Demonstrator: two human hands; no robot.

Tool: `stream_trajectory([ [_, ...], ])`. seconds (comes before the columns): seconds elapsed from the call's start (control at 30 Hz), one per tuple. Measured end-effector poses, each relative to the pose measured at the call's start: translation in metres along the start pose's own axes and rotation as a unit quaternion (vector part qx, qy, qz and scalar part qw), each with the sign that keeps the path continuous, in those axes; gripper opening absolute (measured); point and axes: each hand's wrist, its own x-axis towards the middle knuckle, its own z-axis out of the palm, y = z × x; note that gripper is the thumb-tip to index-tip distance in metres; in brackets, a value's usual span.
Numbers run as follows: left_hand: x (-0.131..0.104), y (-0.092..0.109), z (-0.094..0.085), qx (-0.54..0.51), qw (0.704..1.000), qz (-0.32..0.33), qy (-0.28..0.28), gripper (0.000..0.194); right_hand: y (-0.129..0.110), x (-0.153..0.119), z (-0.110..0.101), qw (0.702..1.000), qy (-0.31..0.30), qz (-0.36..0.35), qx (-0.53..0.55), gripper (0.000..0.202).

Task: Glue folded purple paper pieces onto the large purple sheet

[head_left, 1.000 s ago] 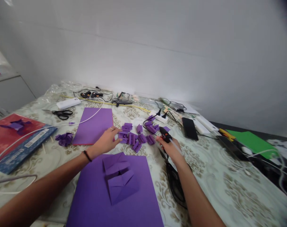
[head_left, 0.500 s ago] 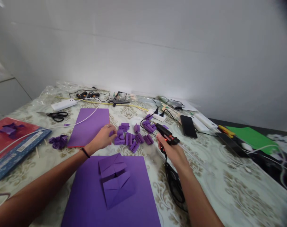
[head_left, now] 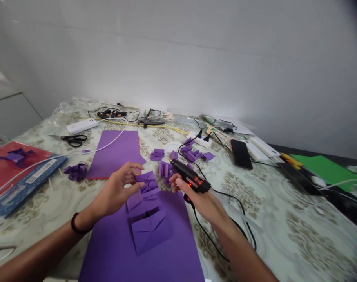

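Observation:
My left hand [head_left: 119, 187] holds a small folded purple piece [head_left: 148, 181] between thumb and fingers. That piece is over the top edge of a larger folded purple paper [head_left: 150, 231], which lies on a purple sheet [head_left: 107, 250]. My right hand [head_left: 192, 194] grips a black and orange glue gun [head_left: 190, 176], its red light lit and its nozzle pointing up and left. Behind the nozzle lie several small folded purple pieces [head_left: 163, 169], partly hidden by the gun.
Left are scissors [head_left: 74, 140], crumpled purple paper [head_left: 75, 171] and a blue-red packet [head_left: 34, 176]. A second purple sheet [head_left: 116, 150] lies behind my left hand. Right are a phone [head_left: 241, 154], a power strip [head_left: 200, 140] and green sheets [head_left: 322, 168]. Cables cross the table.
My left hand has come nearer, bringing a small folded piece from the pile to the larger folded paper. The glue gun in my right hand has moved left and slightly down. The view has shifted slightly.

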Motion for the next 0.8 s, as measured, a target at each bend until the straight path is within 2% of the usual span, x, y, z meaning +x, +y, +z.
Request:
stream_trajectory([
  [0.17, -0.003, -0.013, -0.006, -0.069, 0.993, -0.052, -0.074, 0.032, 0.003, 0.003, -0.004, 0.996, -0.023, 0.016, -0.083, 0.048],
  [0.27, -0.004, -0.017, -0.016, 0.010, 0.988, -0.029, -0.151, 0.015, 0.013, 0.005, -0.007, 0.994, -0.045, 0.041, -0.094, 0.049],
  [0.33, -0.006, -0.017, -0.023, 0.095, 0.971, -0.001, -0.218, 0.021, 0.018, 0.005, -0.004, 0.994, -0.065, 0.054, -0.070, 0.044],
  [0.4, -0.010, -0.019, -0.026, 0.151, 0.955, -0.004, -0.255, 0.025, 0.021, 0.004, 0.004, 0.994, -0.089, 0.064, -0.023, 0.044],
  [0.5, -0.014, -0.025, -0.024, 0.199, 0.947, 0.009, -0.251, 0.023, 0.026, 0.005, 0.019, 0.987, -0.138, 0.065, 0.055, 0.047],
  [0.57, -0.015, -0.030, -0.019, 0.220, 0.945, 0.036, -0.238, 0.020, 0.030, 0.005, 0.027, 0.984, -0.158, 0.059, 0.059, 0.046],
  [0.67, -0.010, -0.034, -0.015, 0.234, 0.942, 0.051, -0.233, 0.015, 0.036, 0.003, 0.032, 0.985, -0.156, 0.072, 0.032, 0.045],
  [0.8, 0.000, -0.029, -0.015, 0.230, 0.946, 0.057, -0.219, 0.015, 0.039, -0.003, 0.035, 0.980, -0.148, 0.120, 0.054, 0.051],
])
